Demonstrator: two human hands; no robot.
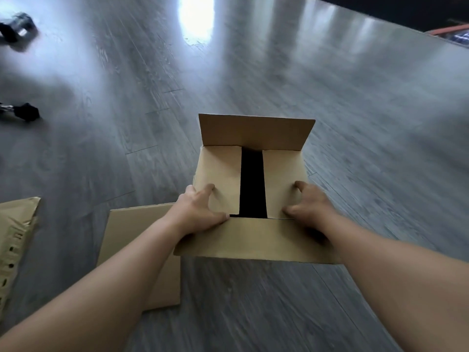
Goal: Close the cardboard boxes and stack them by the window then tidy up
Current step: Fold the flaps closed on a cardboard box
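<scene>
A brown cardboard box (pixel 281 171) stands on the grey floor in front of me. Its two side flaps are folded inward, leaving a dark gap (pixel 252 181) between them. The far flap (pixel 253 133) stands upright. The near flap (pixel 253 237) lies spread out toward me. My left hand (pixel 200 212) presses on the left side flap with spread fingers, its thumb at the fold of the near flap. My right hand (pixel 312 201) presses its fingertips on the right side flap.
A flat sheet of cardboard (pixel 132 237) lies on the floor just left of the box, under my left forearm. Crumpled perforated cardboard (pixel 15 229) sits at the left edge. Two dark objects (pixel 17 26) (pixel 25 111) lie at the far left. Bright window glare (pixel 196 16) reflects ahead.
</scene>
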